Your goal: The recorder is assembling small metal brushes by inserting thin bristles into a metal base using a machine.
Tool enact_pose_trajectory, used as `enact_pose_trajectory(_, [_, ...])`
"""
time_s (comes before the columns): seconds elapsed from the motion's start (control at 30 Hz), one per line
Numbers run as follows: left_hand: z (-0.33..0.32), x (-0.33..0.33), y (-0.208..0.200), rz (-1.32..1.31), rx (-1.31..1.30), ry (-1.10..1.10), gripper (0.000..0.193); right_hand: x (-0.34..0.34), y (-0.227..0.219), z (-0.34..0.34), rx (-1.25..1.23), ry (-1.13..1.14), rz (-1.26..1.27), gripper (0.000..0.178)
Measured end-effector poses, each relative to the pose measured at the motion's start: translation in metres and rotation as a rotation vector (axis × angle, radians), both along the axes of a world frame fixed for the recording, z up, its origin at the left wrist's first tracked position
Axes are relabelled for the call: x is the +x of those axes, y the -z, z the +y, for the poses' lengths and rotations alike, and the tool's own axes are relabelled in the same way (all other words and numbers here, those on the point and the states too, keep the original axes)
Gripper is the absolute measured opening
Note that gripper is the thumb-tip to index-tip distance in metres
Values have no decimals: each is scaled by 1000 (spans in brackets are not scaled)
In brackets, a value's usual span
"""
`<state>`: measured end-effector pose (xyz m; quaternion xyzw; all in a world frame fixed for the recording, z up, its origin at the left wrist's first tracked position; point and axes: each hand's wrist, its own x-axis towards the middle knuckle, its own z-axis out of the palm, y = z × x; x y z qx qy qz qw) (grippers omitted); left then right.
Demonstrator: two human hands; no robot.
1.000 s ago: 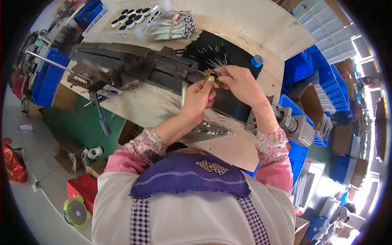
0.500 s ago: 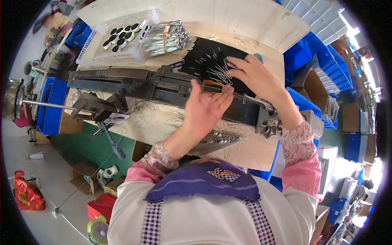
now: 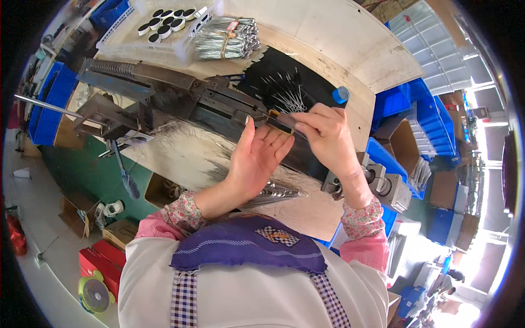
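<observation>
My left hand point(image 3: 252, 158) is turned palm up, fingers stretched out and thumb apart, beside a yellow-edged frame point(image 3: 283, 128) on the long dark metal machine point(image 3: 210, 104). My right hand point(image 3: 331, 135) has thumb and fingers pinched together at the frame's right end. What the pinch holds, if anything, is too small to make out. Just beyond the hands, several thin wire pieces with looped ends point(image 3: 292, 98) lie fanned out on a black mat point(image 3: 314, 87). A heap of bent silver wires point(image 3: 276, 192) rests on the near side of the machine, partly behind my left forearm.
At the back left stands a clear plastic crate point(image 3: 117, 49) with several white, black-topped round pieces. Next to it lies a tied wire bundle point(image 3: 227, 38). A blue round cap point(image 3: 340, 94) sits on the mat. Blue bins point(image 3: 394, 101) stand to the right of the wooden table point(image 3: 164, 158).
My right hand has come back from the wires on the mat to the yellow-edged frame, its fingers now pinched. My left hand stays palm up beside the frame. The whole view has shifted.
</observation>
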<state>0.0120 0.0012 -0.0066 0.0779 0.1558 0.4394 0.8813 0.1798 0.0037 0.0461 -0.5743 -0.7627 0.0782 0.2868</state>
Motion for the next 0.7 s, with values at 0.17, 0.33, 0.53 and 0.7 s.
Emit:
enact_pose_trajectory(0.17, [4,-2,-5,20,52,20,70,-3,-5,1,92,-48,-101,16])
enact_pose_trajectory(0.33, [10,-3,-10,26,80,96,71,6,-5,-2,142,-47,-131,16])
enact_pose_trajectory(0.53, [13,-3,-7,-1,-30,79,69,-19,-11,-8,275,-150,-125,19])
enact_pose_trajectory(0.7, [8,-10,-15,-32,49,60,65,-19,-29,-19,60,142,102,15])
